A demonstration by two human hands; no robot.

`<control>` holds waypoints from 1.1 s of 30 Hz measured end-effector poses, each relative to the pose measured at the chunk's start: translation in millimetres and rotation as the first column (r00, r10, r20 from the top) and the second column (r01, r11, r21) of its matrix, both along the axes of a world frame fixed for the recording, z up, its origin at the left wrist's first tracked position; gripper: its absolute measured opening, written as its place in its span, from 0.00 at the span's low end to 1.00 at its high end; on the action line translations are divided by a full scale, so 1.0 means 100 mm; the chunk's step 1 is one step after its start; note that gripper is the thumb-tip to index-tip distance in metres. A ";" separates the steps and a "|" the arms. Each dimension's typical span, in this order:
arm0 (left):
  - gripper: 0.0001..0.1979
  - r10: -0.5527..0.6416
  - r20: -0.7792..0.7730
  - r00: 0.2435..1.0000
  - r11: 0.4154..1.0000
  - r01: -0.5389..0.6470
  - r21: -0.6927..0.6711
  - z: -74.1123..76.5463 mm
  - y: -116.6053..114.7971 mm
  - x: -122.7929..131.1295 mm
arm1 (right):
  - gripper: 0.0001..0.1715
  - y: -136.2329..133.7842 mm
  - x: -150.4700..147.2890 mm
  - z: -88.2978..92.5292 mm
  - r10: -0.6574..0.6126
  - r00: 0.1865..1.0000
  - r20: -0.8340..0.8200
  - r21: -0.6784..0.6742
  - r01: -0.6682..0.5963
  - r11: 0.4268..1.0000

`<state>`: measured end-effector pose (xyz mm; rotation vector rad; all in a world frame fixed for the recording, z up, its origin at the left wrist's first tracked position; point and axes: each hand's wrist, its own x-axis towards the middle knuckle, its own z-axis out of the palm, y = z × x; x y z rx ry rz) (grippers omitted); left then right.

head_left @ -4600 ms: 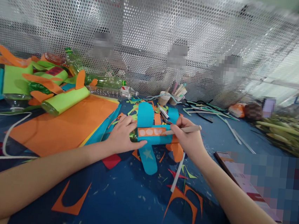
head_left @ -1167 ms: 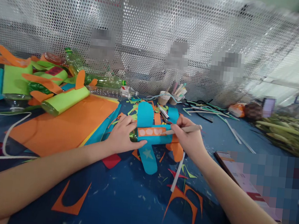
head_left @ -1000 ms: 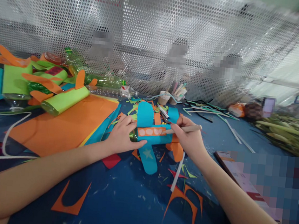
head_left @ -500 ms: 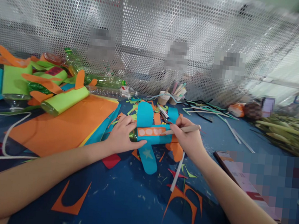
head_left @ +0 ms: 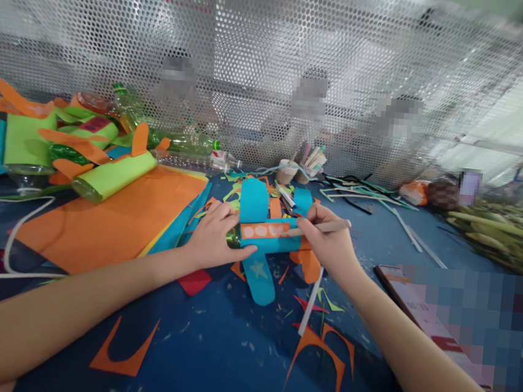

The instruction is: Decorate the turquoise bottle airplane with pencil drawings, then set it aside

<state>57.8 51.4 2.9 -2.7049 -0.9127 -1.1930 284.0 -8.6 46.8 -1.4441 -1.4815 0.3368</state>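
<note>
A toy plane point(head_left: 275, 244), made from a green bottle wrapped in blue paper, lies on the blue table. My left hand point(head_left: 214, 234) grips its bottle-neck end, thumb along the near side. On its top is an orange strip point(head_left: 258, 229) bearing white round shapes. One blue wing point(head_left: 260, 276) with a pale star points towards me; the other stands up on the far side. Orange tail pieces point(head_left: 309, 267) sit at the right end. In my right hand point(head_left: 326, 239) is a whitish pen point(head_left: 339, 226), its tip at the strip's right part.
Orange, yellow and blue paper sheets point(head_left: 115, 225) lie left, with several paper-wrapped bottle planes point(head_left: 116, 173) behind. Cups of pens point(head_left: 286, 172) stand at the back before a perforated metal screen point(head_left: 256, 54). Orange offcuts point(head_left: 321, 343) lie in front; a phone-like device point(head_left: 421, 316) is at right.
Almost nothing differs. The left hand still grips the toy plane, and the pen tip remains at the orange strip with at most a tiny shift.
</note>
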 end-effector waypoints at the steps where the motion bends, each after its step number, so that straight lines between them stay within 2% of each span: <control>1: 0.21 0.001 0.000 1.000 1.000 -0.001 0.001 0.00 0.00 0.00 | 0.13 0.00 0.00 0.00 -0.007 1.000 0.001 0.000 0.007 1.000; 5: 0.21 0.000 0.005 1.000 1.000 0.000 0.009 -0.01 0.00 0.00 | 0.13 -0.01 -0.02 0.03 -0.053 0.999 -0.003 0.023 0.053 0.998; 17: 0.21 -0.002 0.014 1.000 1.000 0.002 0.019 -0.01 0.00 0.00 | 0.14 0.00 -0.02 0.04 -0.083 0.996 0.021 0.044 0.082 0.996; 33: 0.21 -0.013 0.015 1.000 1.000 0.013 0.015 0.00 0.00 0.00 | 0.13 0.00 0.00 0.02 -0.051 0.999 0.011 0.005 0.051 0.999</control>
